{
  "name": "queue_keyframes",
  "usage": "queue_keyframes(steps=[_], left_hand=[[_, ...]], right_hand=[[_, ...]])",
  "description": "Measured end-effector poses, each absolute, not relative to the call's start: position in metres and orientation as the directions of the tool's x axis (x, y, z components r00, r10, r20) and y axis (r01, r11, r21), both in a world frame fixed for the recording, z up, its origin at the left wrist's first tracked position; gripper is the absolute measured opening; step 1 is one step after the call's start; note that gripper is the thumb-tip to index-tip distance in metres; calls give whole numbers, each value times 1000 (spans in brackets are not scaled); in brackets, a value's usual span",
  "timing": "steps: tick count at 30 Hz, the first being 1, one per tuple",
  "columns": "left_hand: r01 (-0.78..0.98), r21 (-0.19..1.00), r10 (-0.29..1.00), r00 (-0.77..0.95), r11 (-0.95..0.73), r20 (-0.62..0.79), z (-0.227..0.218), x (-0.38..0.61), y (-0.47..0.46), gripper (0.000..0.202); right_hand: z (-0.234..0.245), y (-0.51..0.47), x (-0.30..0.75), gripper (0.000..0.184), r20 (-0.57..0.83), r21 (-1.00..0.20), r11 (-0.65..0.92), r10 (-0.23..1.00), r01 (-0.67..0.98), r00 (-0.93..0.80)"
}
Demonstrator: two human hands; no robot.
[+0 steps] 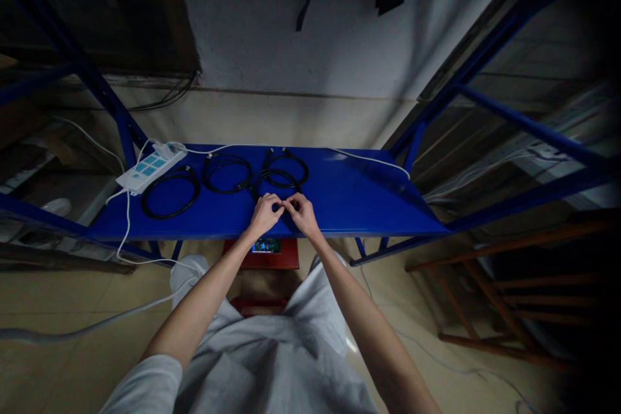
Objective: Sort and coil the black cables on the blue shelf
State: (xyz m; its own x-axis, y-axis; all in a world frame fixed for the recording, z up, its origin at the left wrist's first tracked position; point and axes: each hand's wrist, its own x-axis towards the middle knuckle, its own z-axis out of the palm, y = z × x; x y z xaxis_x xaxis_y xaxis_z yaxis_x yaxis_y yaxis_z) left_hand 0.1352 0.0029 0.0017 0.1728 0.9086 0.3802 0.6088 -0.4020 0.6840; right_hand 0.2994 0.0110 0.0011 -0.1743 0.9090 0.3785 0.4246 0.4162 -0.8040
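Observation:
My left hand point(266, 212) and my right hand point(301, 212) meet over the front part of a blue tabletop point(349, 207). Thumbs and fingertips of both are pinched together and nearly touch. Whatever they hold, if anything, is too small and dark to make out. Just beyond them lies a black cable coil point(307, 171) with overlapping loops, part of it close to my left fingers. A second black cable coil point(218, 191) is to its left. Farther left, beside the power strip, rests a third black cable coil point(167, 217). Light metal plug ends show on the coils.
A white power strip point(150, 168) with blue sockets sits at the table's left end. Its white cord point(129, 226) hangs over the front edge. Blue frame posts point(417, 142) rise at both ends. Below are a red stool point(272, 259) with a lit phone point(266, 245), and a wooden chair point(504, 310) at right.

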Motion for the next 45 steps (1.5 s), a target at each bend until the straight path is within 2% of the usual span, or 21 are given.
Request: queue_keyframes(steps=[6,14,25,32,38,42,45], left_hand=[[547,741,916,149,-389,372,0,132,5,8],[514,759,912,145,-400,383,1,131,4,13],[590,710,915,141,-384,378,-1,130,5,15],[562,725,905,112,-398,410,1,130,4,13],[563,719,894,85,-407,440,4,131,2,15],[578,723,906,70,-378,418,4,130,3,17],[598,722,920,68,-348,387,2,131,6,16]], right_hand=[[-1,14,301,27,369,-801,423,906,424,-207],[-7,16,301,25,369,-771,428,904,472,-217],[-6,15,298,27,382,-659,480,877,579,-293],[-8,16,300,18,377,-695,469,883,545,-279],[-8,15,297,11,380,-662,466,884,587,-273],[-8,15,297,10,373,-647,461,886,607,-276],[-9,17,300,11,356,-693,456,890,559,-284]])
